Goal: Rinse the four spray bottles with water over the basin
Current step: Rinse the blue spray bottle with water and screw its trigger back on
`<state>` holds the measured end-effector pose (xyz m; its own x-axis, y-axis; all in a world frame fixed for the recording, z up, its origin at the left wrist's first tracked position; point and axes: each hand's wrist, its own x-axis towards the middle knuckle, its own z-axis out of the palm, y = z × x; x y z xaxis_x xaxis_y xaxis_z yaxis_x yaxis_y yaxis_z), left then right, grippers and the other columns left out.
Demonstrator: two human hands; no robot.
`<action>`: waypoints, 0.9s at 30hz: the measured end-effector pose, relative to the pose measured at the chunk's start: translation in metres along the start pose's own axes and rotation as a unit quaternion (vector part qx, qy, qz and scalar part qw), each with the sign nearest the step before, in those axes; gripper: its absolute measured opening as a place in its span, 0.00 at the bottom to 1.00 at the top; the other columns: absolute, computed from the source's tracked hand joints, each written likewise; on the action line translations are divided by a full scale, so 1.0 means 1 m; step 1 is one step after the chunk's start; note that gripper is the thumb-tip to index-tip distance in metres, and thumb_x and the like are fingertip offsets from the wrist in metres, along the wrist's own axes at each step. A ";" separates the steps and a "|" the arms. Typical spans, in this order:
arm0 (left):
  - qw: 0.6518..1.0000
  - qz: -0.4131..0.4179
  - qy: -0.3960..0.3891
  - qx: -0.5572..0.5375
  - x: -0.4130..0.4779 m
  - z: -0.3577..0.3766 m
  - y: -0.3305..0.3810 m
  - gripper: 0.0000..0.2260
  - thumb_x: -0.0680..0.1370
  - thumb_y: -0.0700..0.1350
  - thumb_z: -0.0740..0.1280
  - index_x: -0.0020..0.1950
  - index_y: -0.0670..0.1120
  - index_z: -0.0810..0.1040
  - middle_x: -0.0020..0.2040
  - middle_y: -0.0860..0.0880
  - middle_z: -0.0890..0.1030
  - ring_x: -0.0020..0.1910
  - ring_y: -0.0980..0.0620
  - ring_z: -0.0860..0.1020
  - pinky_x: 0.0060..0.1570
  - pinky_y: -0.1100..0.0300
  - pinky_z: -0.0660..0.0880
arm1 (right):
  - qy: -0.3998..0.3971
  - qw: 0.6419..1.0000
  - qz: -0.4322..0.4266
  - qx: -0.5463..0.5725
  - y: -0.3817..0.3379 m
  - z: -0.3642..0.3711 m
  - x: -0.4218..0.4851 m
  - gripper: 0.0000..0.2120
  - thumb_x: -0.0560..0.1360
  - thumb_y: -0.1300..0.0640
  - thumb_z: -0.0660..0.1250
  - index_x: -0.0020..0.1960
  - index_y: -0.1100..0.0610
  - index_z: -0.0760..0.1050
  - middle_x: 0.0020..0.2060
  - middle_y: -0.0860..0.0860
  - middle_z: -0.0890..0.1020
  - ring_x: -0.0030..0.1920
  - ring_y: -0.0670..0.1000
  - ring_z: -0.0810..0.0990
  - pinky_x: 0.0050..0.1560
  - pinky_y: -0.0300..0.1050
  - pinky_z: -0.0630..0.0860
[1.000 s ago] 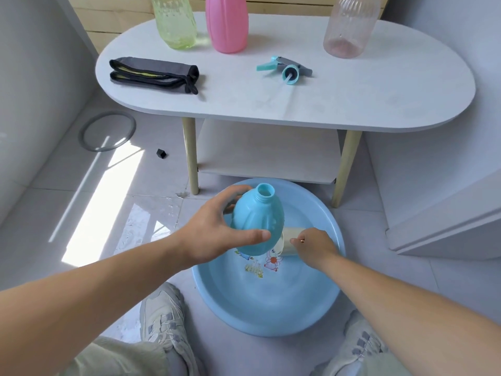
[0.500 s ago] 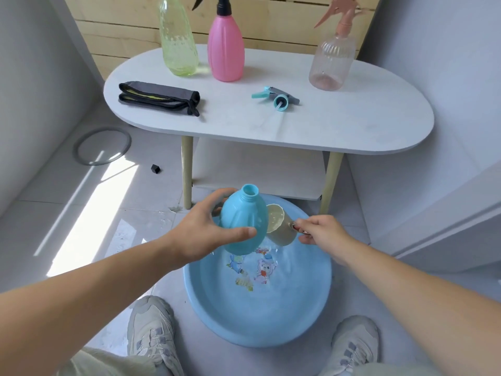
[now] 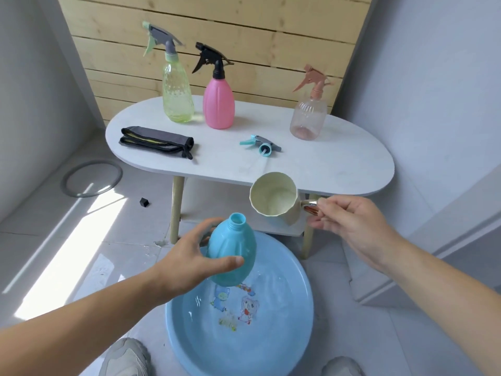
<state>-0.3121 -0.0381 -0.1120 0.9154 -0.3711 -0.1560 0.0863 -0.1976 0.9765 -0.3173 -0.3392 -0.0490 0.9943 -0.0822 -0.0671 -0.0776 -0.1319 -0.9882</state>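
Holding at bottle one of four, by my read. Nearest: basin (image 3: 271,348) on the floor between the shoes (image 3: 127,356), shallow water in it, cartoon print on the bottom.

Left grip (image 3: 189,256) wraps the blue bottle (image 3: 234,253) round its belly, thumb in front, fingers behind. Bottle is upright, tipped slightly, neck open with no head on it, held over the basin's far edge.

Right grip (image 3: 352,223) pinches the handle of the cup (image 3: 273,196). Cup sits above and right of the bottle neck, apart from it, tilted with its mouth toward the bottle. No stream visible; cannot tell how much water it holds.

Behind that, the counter (image 3: 339,164): blue spray head (image 3: 260,145) lying loose near the front edge, folded cloth (image 3: 157,142) to the left. At the back, green bottle (image 3: 176,99) and pink bottle (image 3: 218,104) just beside each other, clear bottle (image 3: 307,118) well apart on the right. All three upright with heads on.

Status guess: blue one is uncapped and lined up for a fill, so its rinse is at most started; pour, swirl, dump left to do. The other three look untouched, and their heads need to come off first. Call it the first quarter, not finished.

Watch: narrow neck, easy to overshoot, so keep it over the basin.
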 end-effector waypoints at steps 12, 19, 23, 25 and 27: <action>1.000 0.002 -0.004 0.005 0.007 0.007 0.002 0.30 0.65 0.52 0.82 0.66 0.61 0.78 0.59 0.55 0.84 0.62 0.58 0.81 0.57 0.58 0.82 | -0.021 0.992 -0.102 -0.074 -0.030 0.006 -0.013 0.12 0.74 0.48 0.72 0.48 0.56 0.85 0.54 0.47 0.86 0.51 0.57 0.86 0.63 0.60 0.78; 1.000 -0.004 -0.008 0.000 0.009 0.009 0.002 0.30 0.65 0.52 0.82 0.66 0.60 0.78 0.59 0.53 0.84 0.62 0.57 0.81 0.58 0.57 0.82 | -0.015 0.985 -0.132 -0.108 -0.032 0.008 -0.014 0.05 0.76 0.54 0.72 0.44 0.51 0.85 0.54 0.44 0.86 0.55 0.54 0.85 0.64 0.61 0.76; 1.000 -0.005 -0.012 -0.003 0.010 0.010 0.002 0.30 0.66 0.50 0.82 0.67 0.59 0.78 0.59 0.53 0.84 0.62 0.57 0.81 0.57 0.59 0.82 | -0.010 0.984 -0.133 -0.120 -0.035 0.011 -0.016 0.06 0.77 0.59 0.71 0.43 0.53 0.85 0.53 0.43 0.86 0.55 0.49 0.85 0.65 0.58 0.76; 1.000 -0.004 -0.011 0.000 0.010 0.010 0.002 0.30 0.66 0.50 0.82 0.67 0.59 0.78 0.59 0.53 0.84 0.62 0.56 0.81 0.59 0.57 0.82 | -0.007 0.982 -0.137 -0.129 -0.036 0.011 -0.016 0.06 0.76 0.60 0.70 0.43 0.54 0.85 0.53 0.43 0.86 0.54 0.49 0.85 0.64 0.57 0.76; 1.000 -0.004 -0.011 0.000 0.010 0.009 0.001 0.31 0.66 0.52 0.82 0.67 0.59 0.77 0.60 0.53 0.84 0.63 0.56 0.80 0.60 0.56 0.82 | -0.002 0.981 -0.141 -0.134 -0.036 0.011 -0.017 0.06 0.76 0.60 0.70 0.42 0.55 0.85 0.53 0.43 0.86 0.54 0.49 0.84 0.64 0.57 0.77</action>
<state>-0.3064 -0.0508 -0.1139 0.9054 -0.3898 -0.1681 0.0941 -0.2018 0.9749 -0.3302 -0.3218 -0.0138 0.9791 -0.0007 0.2032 0.1857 -0.4031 -0.8961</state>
